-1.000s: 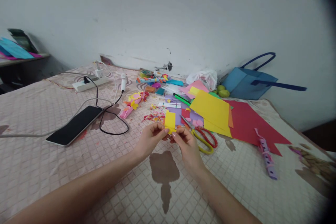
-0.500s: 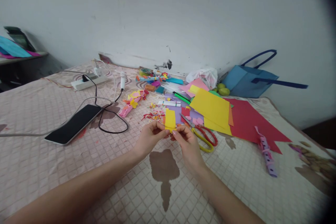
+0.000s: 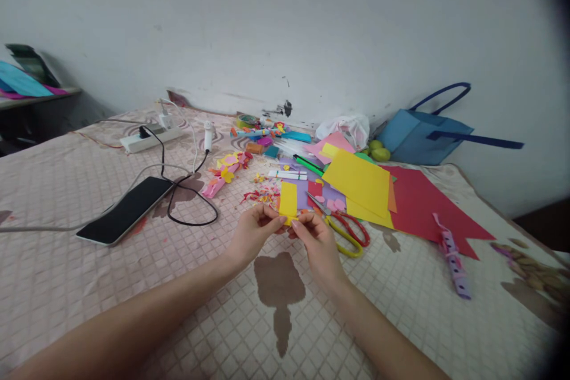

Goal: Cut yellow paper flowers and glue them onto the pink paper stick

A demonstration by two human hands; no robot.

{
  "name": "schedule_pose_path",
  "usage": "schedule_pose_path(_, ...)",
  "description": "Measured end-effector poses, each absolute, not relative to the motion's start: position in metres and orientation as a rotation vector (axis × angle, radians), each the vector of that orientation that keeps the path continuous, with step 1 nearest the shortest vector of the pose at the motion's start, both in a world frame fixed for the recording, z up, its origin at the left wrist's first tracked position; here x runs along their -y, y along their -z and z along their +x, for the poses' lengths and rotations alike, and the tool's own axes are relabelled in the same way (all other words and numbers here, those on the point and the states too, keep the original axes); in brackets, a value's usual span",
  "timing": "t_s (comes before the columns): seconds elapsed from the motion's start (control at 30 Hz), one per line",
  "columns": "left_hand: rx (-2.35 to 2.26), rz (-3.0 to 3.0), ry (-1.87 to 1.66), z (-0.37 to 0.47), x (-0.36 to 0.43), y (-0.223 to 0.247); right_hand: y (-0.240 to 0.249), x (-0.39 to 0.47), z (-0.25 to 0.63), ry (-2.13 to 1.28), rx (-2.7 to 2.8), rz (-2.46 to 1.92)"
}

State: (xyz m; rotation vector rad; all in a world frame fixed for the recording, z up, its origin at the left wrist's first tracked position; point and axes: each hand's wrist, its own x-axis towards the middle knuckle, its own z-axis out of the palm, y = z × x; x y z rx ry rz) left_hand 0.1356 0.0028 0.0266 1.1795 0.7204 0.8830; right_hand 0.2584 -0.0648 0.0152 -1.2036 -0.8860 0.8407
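Between my two hands is a strip of yellow craft paper, its near edge folded or rolled under my fingertips. My left hand pinches the near left corner, thumb on top. On the near right corner, my right hand pinches it the same way. The paper's far end stands out away from me, past the fingers. Scissors with red and yellow handles lie just right of my right hand, blades toward the paper pieces. Small coloured scraps are scattered beyond my left hand.
Yellow sheets and red sheets lie at right, with a purple decorated tube nearer. A blue bag stands behind. At left are a phone, looping cables and a power strip. A pink flower-trimmed piece lies mid-table.
The yellow strip's far part looks flatter and straighter than before. Both hands keep their pinch at the near edge, almost in the same place.
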Motion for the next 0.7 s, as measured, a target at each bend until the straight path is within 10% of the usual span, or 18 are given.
schedule_pose_path(0.7,-0.699,1.222,-0.936,0.1366,-0.0023,-0.0288,-0.0157,0.0634,0.2558,-0.811,0.851,-1.171)
